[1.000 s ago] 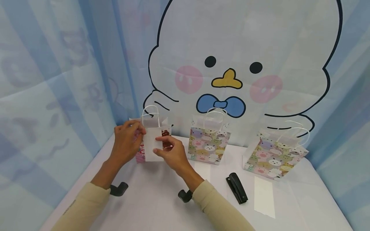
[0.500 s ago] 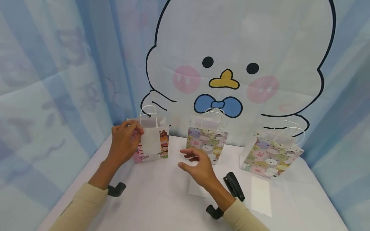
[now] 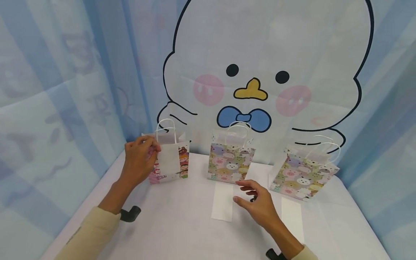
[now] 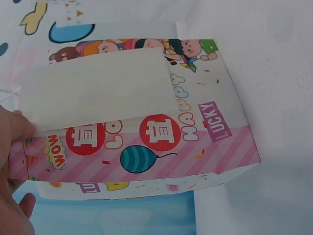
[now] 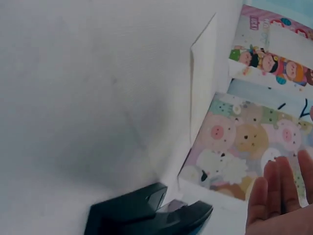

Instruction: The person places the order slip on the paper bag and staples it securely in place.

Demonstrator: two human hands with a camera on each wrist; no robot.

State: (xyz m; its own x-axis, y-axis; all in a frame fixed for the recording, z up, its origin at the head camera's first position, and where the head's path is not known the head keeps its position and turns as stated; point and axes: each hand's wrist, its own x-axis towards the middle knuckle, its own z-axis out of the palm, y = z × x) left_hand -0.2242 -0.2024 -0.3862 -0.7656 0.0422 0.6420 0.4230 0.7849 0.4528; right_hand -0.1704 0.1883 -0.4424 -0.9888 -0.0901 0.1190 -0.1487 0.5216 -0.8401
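My left hand (image 3: pixel 155 148) pinches a white paper slip (image 3: pixel 168 158) against the front top edge of the left gift bag (image 3: pixel 182 164), which stands upright. In the left wrist view the white paper slip (image 4: pixel 95 88) covers the upper part of the gift bag (image 4: pixel 195 147), which is printed with cartoon figures and "LUCKY", and my thumb (image 4: pixel 14 129) touches the slip's end. My right hand (image 3: pixel 251 196) hovers low over the table with relaxed fingers and holds nothing. A black stapler (image 5: pixel 146 213) lies just beneath my right hand's fingers (image 5: pixel 279 188). In the head view that hand hides most of the stapler.
Two pastel animal-print bags stand along the back, the middle bag (image 3: pixel 230 162) and the right bag (image 3: pixel 303 173). A white paper strip (image 3: pixel 222 201) lies flat before the middle bag, another strip (image 3: pixel 292 218) before the right one. A printed curtain (image 3: pixel 260 54) backs the white table (image 3: pixel 175 231).
My right hand let go of the slip at the left bag and swept right and nearer to me, ending over the stapler. My left hand kept its hold.
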